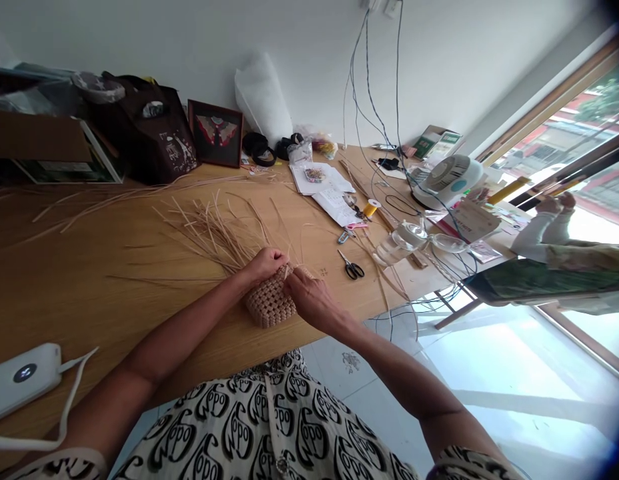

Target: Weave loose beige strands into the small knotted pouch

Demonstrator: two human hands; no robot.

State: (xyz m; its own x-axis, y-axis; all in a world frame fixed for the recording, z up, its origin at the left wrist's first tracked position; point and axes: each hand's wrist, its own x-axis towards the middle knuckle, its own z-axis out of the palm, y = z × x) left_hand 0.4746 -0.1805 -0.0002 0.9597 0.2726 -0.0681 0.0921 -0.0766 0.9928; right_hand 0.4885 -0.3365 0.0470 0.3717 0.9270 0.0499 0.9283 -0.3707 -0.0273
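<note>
A small tan woven basket (270, 305) with an openwork side rests near the front edge of the wooden table. Long loose strands (209, 230) fan out from it toward the back left. At the basket's upper edge, my left hand (265, 264) is closed, thumb and fingers pinched together at the strands. My right hand (309, 297) is closed too, against the basket's right side at the rim, close to the left hand. A thin strand seems to run between the fingers, but exactly what each hand grips is too small to make out.
Black-handled scissors (353, 268) lie right of the basket. Beyond them are a yellow thread spool (371, 207), a glass jar (400, 244) and a white fan (447, 181). A power bank (25, 380) lies front left. Another person's hands (558, 202) show at far right.
</note>
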